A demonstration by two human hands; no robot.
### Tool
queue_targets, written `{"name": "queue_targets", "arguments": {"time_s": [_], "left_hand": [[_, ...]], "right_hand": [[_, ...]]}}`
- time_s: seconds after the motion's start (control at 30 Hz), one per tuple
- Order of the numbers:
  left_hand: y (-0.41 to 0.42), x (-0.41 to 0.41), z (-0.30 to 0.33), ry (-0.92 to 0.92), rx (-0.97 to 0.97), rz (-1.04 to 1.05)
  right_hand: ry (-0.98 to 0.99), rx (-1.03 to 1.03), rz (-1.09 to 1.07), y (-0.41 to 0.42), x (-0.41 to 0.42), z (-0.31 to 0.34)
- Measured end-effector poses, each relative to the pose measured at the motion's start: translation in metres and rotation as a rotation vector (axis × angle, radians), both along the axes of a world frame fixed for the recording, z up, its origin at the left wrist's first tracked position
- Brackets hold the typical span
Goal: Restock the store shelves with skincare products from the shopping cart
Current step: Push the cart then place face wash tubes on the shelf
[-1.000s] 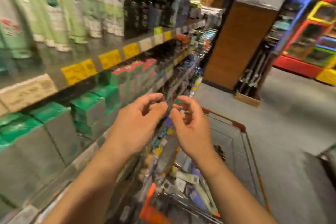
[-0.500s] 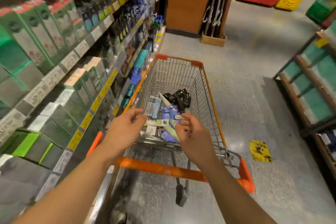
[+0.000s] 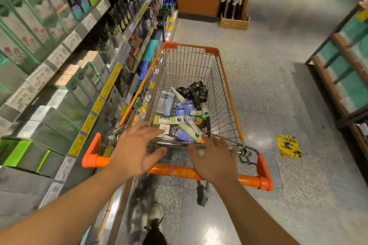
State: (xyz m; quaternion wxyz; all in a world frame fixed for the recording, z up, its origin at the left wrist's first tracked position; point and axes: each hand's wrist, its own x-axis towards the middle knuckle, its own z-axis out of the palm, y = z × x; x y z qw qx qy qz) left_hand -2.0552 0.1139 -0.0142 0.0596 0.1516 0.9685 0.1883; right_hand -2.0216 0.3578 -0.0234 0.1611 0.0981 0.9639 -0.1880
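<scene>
- Head view shows us the store shelves [image 3: 59,55] running along our left side, stacked with green, white and dark boxed goods, with white and yellow price tags [image 3: 39,78] along the shelf edges.
- We see the speckled grey floor [image 3: 268,89] filling the aisle, with a yellow marker [image 3: 288,146] stuck to it on the right and a wooden rack [image 3: 342,61] of teal packs at the far right edge.
- We stand behind the shopping cart [image 3: 225,77], a wire basket with orange trim, parked just beside the shelves; its orange handle bar [image 3: 249,180] runs crosswise below our hands.
- Our skincare products [image 3: 185,109] lie in a loose heap on the cart's bottom: pale green tubes, blue packs, a long white-and-blue box and dark bottles toward the far end.
- Our left hand [image 3: 135,153] hangs above the near rim of the basket with its fingers spread and straight, holding nothing; motion blur softens its outline.
- Our right hand [image 3: 214,159] hangs beside it above the handle bar, also spread flat and holding nothing, its fingertips near the basket's rear wire edge.
- We glimpse one shoe [image 3: 156,215] on the floor beneath the handle.
</scene>
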Motion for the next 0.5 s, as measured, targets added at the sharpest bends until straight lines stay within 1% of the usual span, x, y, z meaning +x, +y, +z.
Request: {"name": "queue_targets", "arguments": {"time_s": [0.07, 0.13, 0.33, 0.43, 0.5], "left_hand": [[0.003, -0.011, 0.000, -0.020, -0.027, 0.070], [0.009, -0.024, 0.001, -0.089, -0.052, 0.160], [0.021, -0.079, -0.003, -0.220, -0.109, 0.144], [0.021, -0.109, -0.009, -0.257, -0.086, 0.116], [0.019, -0.130, -0.009, -0.303, -0.056, 0.142]], "right_hand": [[-0.029, 0.006, -0.009, 0.003, -0.010, -0.002], [-0.072, 0.020, -0.010, 0.006, -0.024, -0.003], [-0.165, 0.054, -0.009, 0.014, -0.075, -0.004], [-0.166, 0.062, -0.035, 0.013, -0.101, -0.002], [-0.163, 0.076, -0.043, 0.012, -0.118, -0.001]]}}
